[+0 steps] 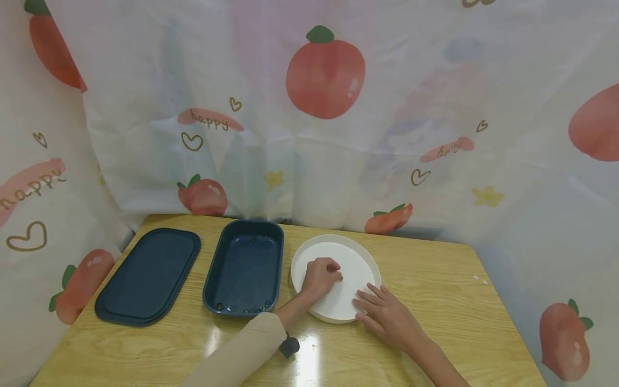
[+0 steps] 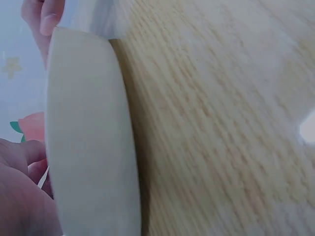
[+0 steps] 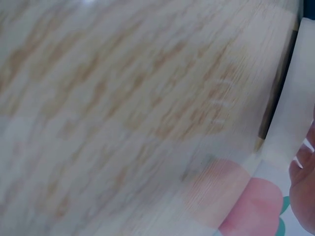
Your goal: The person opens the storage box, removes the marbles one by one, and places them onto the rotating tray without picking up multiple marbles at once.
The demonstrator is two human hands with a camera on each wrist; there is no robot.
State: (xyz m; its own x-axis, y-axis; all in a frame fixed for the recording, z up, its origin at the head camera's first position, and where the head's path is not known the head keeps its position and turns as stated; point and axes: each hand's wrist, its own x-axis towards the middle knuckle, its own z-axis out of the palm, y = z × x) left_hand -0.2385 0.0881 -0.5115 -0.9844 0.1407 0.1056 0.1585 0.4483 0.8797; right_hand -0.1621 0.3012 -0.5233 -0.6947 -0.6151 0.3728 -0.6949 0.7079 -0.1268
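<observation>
A round white tray (image 1: 350, 260) with a raised rim stands on the wooden table. Over its middle, my left hand (image 1: 319, 278) has its fingers bent inward and pinches a small dark piece (image 1: 341, 278), which is mostly hidden by the fingertips. At the tray's near right side, my right hand (image 1: 387, 317) rests on the rim with spread fingers. The tray's pale outer wall (image 2: 88, 132) fills the left part of the left wrist view. In the right wrist view, only part of the right hand (image 3: 304, 196) shows beside that wall.
Left of the tray sits a dark blue box (image 1: 244, 269) with a few small dark pieces along its floor. Its matching flat lid (image 1: 150, 277) lies farther left. Two small white bits (image 1: 480, 279) are near the table's right edge. A fruit-printed curtain (image 1: 329, 161) hangs behind.
</observation>
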